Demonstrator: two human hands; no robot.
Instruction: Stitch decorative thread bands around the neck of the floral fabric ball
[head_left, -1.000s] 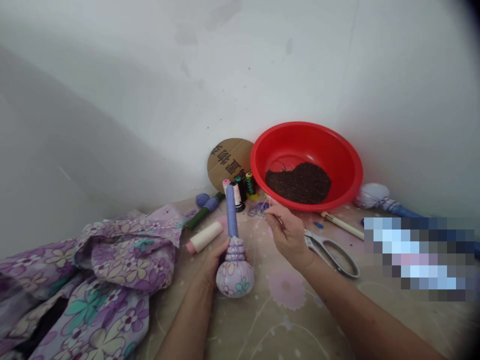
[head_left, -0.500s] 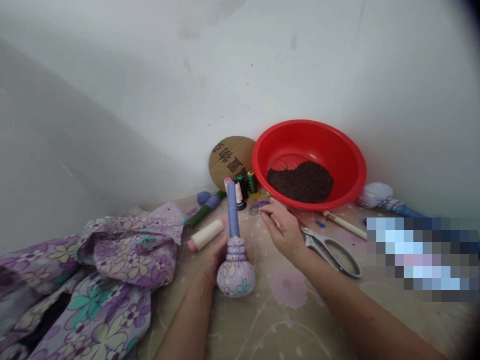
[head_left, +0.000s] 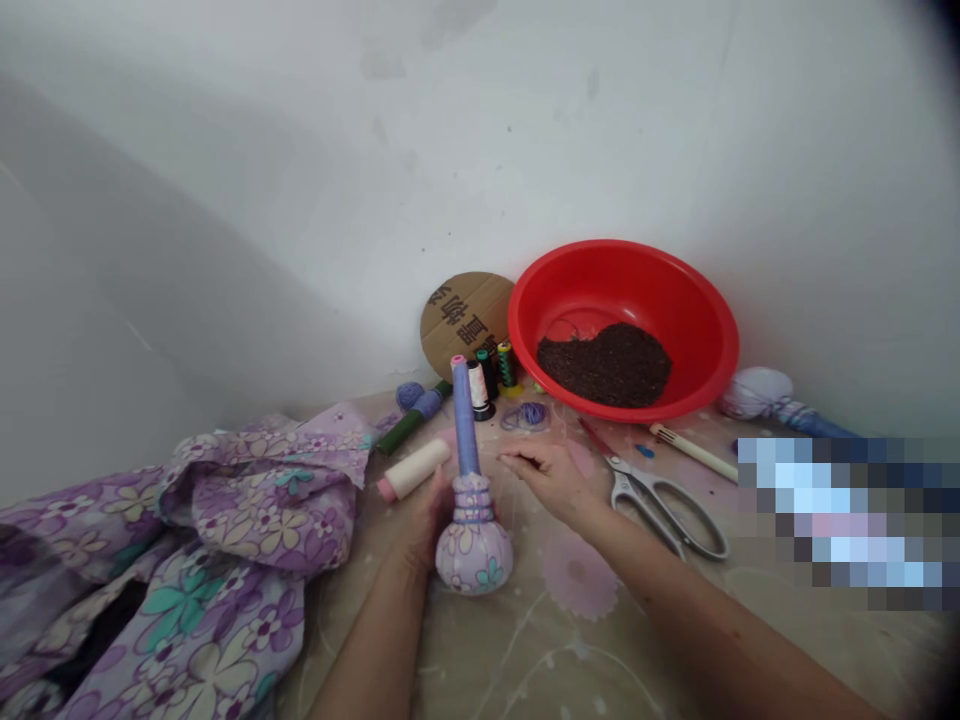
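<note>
A stick-handled ball wrapped in floral cloth [head_left: 474, 557] stands upright, its handle wound in purple yarn and several turns of yarn binding the cloth neck. My left hand [head_left: 431, 510] is closed around it from behind, and the ball hides most of the fingers. To its right, my right hand [head_left: 551, 478] is pinched, thumb against fingertips, apart from the handle. Whatever those fingertips hold is too small to make out. Just beyond lies a small tangle of purple yarn [head_left: 531, 415]. A white thread spool [head_left: 416, 470] rests left of the handle.
A red basin [head_left: 622, 280] with dark grains [head_left: 607, 365] sits against the wall. Scissors [head_left: 660, 505] and a beige stick [head_left: 701, 455] lie at right, floral cloth [head_left: 247, 510] at left. Behind stand a cardboard disc [head_left: 465, 315] and several spools [head_left: 486, 375]. Another wrapped ball [head_left: 757, 392] lies far right.
My right hand has moved down and nearer from beside the yarn tangle, uncovering the tangle and the scissors' red blade tip. My left hand and the wrapped ball have hardly moved.
</note>
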